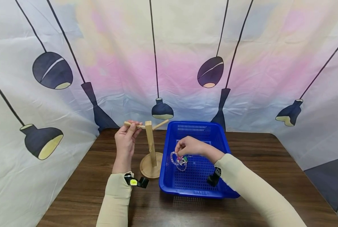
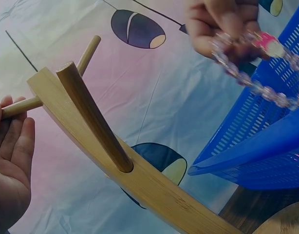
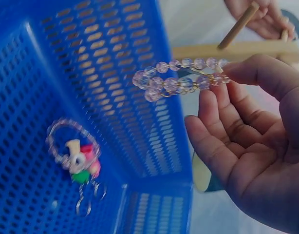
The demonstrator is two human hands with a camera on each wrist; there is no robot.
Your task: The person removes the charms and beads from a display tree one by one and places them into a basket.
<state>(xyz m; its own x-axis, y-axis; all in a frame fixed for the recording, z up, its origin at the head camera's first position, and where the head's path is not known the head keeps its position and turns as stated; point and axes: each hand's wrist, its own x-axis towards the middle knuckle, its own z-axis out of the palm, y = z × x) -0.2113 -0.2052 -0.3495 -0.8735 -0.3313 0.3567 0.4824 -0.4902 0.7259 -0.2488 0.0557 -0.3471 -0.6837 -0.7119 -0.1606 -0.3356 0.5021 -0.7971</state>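
Observation:
My left hand (image 1: 125,140) pinches one peg of a wooden peg stand (image 1: 150,142), thumb and fingers around the peg near its outer end. The stand is upright on a round base, with several pegs on its post. Over the blue basket, my right hand (image 1: 191,146) pinches a beaded bracelet (image 3: 181,83) of clear and pink beads between thumb and fingers. In the left wrist view a pink charm shows on that bracelet. Inside the basket lies a beaded keychain (image 3: 74,146) with pink, white and green charms and small metal rings.
The blue plastic basket (image 1: 197,191), with slotted walls, stands just right of the wooden stand. Both rest on a dark wood-grain table (image 1: 84,186). Behind the table hangs a cloth backdrop (image 1: 123,47) printed with lamps.

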